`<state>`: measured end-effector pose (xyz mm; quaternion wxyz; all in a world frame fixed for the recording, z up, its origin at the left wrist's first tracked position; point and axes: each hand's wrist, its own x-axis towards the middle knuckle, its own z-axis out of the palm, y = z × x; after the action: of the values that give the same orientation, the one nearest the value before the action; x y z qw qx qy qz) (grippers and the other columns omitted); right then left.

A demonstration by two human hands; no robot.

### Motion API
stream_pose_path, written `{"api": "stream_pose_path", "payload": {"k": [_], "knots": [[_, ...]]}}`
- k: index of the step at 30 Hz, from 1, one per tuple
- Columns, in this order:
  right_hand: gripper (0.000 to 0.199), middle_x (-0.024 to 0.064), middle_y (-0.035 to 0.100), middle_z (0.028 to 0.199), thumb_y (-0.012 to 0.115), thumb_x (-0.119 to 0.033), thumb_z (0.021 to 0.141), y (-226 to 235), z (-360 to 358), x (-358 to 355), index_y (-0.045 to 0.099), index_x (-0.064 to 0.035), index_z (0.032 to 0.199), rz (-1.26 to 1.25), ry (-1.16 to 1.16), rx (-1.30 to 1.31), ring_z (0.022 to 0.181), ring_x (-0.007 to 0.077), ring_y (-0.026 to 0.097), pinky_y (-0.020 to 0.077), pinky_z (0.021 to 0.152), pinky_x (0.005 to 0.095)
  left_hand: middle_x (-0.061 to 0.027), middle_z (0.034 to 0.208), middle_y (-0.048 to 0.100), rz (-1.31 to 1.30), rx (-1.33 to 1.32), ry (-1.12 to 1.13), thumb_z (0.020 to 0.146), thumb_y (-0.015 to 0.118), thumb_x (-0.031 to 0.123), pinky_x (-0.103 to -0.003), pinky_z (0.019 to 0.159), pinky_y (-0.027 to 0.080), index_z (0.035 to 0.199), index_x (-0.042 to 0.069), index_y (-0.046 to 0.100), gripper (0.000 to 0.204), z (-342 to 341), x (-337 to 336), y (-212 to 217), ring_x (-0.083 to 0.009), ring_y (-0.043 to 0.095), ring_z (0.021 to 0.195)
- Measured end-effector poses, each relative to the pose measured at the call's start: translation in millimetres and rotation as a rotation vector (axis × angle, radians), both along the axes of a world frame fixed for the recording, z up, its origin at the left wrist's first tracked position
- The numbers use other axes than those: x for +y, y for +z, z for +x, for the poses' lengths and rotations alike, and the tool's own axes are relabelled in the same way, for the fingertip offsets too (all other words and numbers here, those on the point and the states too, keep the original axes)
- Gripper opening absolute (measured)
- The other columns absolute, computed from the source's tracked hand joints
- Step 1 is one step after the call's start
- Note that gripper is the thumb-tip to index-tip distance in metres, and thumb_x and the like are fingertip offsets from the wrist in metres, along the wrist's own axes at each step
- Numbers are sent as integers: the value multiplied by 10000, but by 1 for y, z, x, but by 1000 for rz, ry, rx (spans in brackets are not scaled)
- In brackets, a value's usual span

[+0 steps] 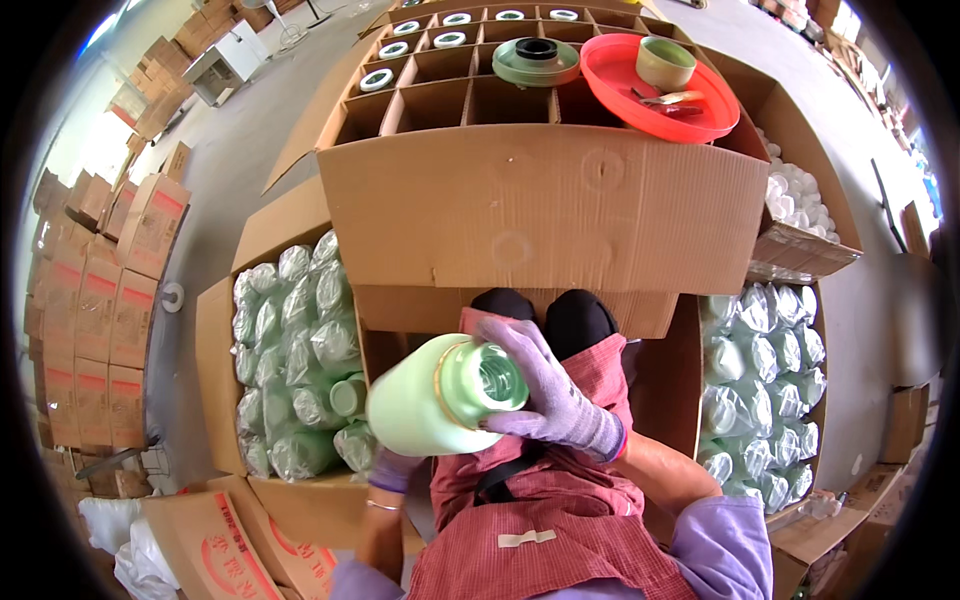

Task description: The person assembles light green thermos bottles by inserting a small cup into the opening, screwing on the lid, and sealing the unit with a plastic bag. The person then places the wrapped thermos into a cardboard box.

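Note:
A pale green flask (430, 400) with a gold ring near its open mouth lies tilted over my lap. My left hand (395, 468), in a purple glove, grips it from below and is mostly hidden behind it. Wrapped around the mouth end is my right hand (550, 385), also in a purple glove. In front of me stands a large cardboard box (545, 205) with a grid of dividers; several cells at its far side hold white-topped pieces (377, 79).
A red tray (690, 115) with a green cup and a green lid (536, 61) rest on the divider box. Open boxes of plastic-wrapped green flasks stand at left (295, 355) and right (765, 385). White caps (800, 200) fill a box at right. Stacked cartons line the left wall.

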<state>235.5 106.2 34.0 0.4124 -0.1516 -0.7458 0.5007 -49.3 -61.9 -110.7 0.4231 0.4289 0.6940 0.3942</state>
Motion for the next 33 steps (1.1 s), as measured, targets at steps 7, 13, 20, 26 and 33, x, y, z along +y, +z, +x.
{"api": "stream_pose_path", "payload": {"k": [7, 13, 20, 26, 33], "knots": [[651, 215, 468, 1347, 746, -259, 840, -48, 96, -39, 444, 6, 1352, 188, -105, -587, 1228, 387, 516, 455, 1037, 426, -197, 1095, 653, 264, 269, -615, 861, 717, 371, -398, 853, 527, 1117, -13, 625, 470, 49, 154, 212, -297, 660, 987], [203, 83, 608, 976, 683, -191, 790, 90, 76, 109, 674, -86, 964, 828, -260, -758, 898, 274, 614, 553, 739, 360, -209, 910, 663, 161, 691, -1114, 924, 580, 467, -474, 723, 551, 976, 4, 647, 470, 129, 161, 117, -364, 672, 880], [588, 207, 478, 1373, 630, -173, 807, 136, 5, 379, 542, -250, 1384, 993, -479, -1013, 1245, 418, 520, 467, 1038, 438, -193, 844, 670, 234, 749, -1241, 935, 565, 438, -473, 668, 550, 914, 18, 661, 431, 144, 180, 125, -357, 684, 778], [657, 195, 505, 1136, 761, -107, 730, 138, -22, 356, 533, -201, 1339, 853, -296, -868, 1073, 388, 558, 470, 981, 435, -182, 1203, 627, 528, -148, -414, 975, 523, 500, -431, 911, 532, 1235, 118, 605, 469, 108, 207, 150, -308, 639, 1108], [481, 217, 567, 981, 722, -250, 822, 88, -23, 133, 547, -11, 1201, 585, -436, -269, 745, 364, 641, 535, 587, 417, -91, 1474, 440, 550, -785, -125, 979, 424, 621, -409, 1094, 387, 1468, 97, 415, 717, 127, 224, 196, -230, 442, 1332]]}}
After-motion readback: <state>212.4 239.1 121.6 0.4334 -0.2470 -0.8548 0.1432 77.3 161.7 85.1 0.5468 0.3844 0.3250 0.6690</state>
